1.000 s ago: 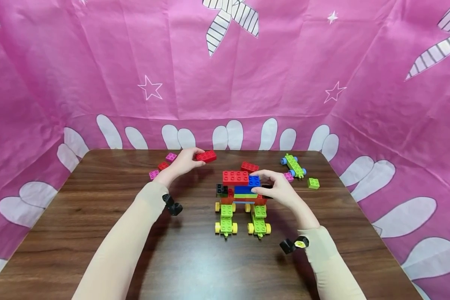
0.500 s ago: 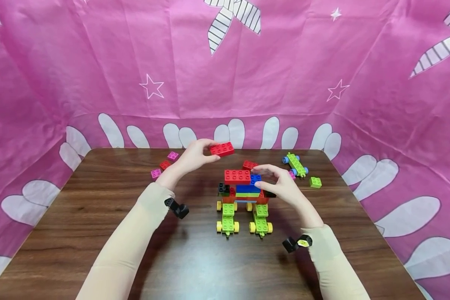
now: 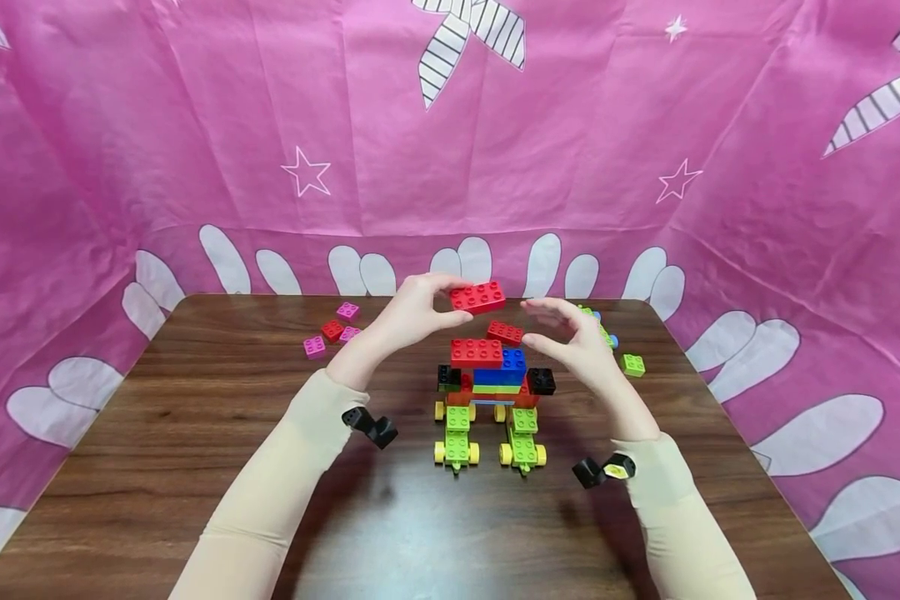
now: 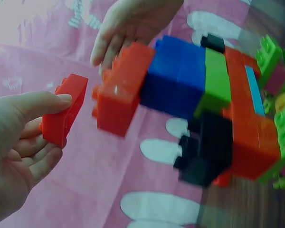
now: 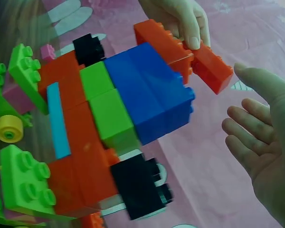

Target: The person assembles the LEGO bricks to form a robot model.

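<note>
My left hand point(image 3: 412, 312) pinches a red toy building brick point(image 3: 477, 297) between thumb and fingers, held in the air above and behind a built model. That model has a red brick point(image 3: 476, 353) at its top left, blue bricks point(image 3: 498, 377) beside and below, and a black brick point(image 3: 541, 382) on either side. It stands on green wheeled bases point(image 3: 523, 437) with yellow wheels. To the right of the held brick, my right hand point(image 3: 587, 350) is raised with fingers apart and nothing in them. In the right wrist view, a gap separates its thumb from the held brick point(image 5: 212, 70).
Several small pink and red bricks point(image 3: 332, 331) lie on the wooden table point(image 3: 217, 433) at the back left. Behind the model is another red brick point(image 3: 505, 333). A green brick point(image 3: 633, 365) sits at right, near a partly hidden blue-wheeled base point(image 3: 607, 333). Pink cloth point(image 3: 570, 150) surrounds the table.
My left hand has lifted the red brick from the back of the table and carried it right. My right hand has come off the blue bricks, moving up and right.
</note>
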Motion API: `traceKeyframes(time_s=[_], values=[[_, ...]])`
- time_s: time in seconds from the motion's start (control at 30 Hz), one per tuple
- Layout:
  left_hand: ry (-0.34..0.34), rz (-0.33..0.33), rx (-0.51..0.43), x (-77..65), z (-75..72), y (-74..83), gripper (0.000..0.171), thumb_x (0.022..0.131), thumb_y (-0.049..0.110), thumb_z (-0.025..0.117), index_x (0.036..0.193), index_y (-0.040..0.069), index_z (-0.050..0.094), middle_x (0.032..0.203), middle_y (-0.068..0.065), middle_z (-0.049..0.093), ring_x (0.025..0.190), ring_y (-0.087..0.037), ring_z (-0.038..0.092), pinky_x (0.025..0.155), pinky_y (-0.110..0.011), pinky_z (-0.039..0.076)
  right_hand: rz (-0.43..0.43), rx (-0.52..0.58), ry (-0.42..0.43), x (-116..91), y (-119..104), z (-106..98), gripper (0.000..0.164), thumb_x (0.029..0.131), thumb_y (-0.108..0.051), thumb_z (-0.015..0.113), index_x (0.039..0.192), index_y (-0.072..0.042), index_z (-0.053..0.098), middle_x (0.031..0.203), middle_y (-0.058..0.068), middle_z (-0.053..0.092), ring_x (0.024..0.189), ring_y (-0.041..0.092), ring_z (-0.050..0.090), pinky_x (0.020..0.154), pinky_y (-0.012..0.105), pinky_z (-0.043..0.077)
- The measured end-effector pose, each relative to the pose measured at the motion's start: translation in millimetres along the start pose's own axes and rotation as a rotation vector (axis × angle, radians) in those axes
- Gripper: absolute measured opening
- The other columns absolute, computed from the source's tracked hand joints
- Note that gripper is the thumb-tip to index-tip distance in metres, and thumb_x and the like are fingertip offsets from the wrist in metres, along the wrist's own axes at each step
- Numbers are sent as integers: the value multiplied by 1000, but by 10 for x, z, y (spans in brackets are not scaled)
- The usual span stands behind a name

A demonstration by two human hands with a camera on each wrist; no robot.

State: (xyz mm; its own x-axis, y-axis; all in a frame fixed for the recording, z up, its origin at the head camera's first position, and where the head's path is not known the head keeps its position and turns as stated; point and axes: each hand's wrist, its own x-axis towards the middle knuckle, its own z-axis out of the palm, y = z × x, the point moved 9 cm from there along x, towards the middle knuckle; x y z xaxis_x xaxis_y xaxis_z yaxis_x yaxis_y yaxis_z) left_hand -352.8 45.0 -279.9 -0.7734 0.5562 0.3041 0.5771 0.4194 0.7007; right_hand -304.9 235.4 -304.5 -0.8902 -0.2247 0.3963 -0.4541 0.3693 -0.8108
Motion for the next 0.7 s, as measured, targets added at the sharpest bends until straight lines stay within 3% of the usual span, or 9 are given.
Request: traceKeyframes(time_s=[0.23, 0.37, 0.53, 0.7], values=[[-42, 50, 37, -8, 99, 255, 46, 85, 22, 75, 126, 8, 63, 118, -7, 66, 107, -21, 60, 95, -35, 50, -57, -9, 38, 26, -155, -83, 48, 83, -2, 73, 129, -3, 57, 130, 18, 59, 118, 14, 57, 100, 24, 45], [-63, 89, 64, -3, 176, 379, 45, 84, 21, 76, 125, 8, 64, 118, -6, 67, 108, -20, 60, 96, -34, 49, -97, -9, 33, 27, -247, -89, 50, 82, 1, 73, 129, -1, 56, 129, 20, 59, 117, 10, 58, 100, 22, 45], [-91, 118, 120, -11, 300, 489, 45, 84, 23, 76, 125, 7, 64, 119, -7, 67, 110, -19, 60, 96, -33, 50, -110, -15, 3, 39, -300, -57, 50, 81, 2, 74, 128, -1, 57, 127, 21, 60, 112, 2, 59, 94, 18, 47], [-95, 120, 132, -23, 395, 523, 45, 83, 24, 76, 124, 7, 65, 118, -6, 67, 107, -18, 61, 93, -29, 50, -57, -70, -18, 17, -248, -23, 48, 80, -3, 76, 125, -5, 60, 121, 14, 64, 101, 2, 62, 82, 18, 52]])
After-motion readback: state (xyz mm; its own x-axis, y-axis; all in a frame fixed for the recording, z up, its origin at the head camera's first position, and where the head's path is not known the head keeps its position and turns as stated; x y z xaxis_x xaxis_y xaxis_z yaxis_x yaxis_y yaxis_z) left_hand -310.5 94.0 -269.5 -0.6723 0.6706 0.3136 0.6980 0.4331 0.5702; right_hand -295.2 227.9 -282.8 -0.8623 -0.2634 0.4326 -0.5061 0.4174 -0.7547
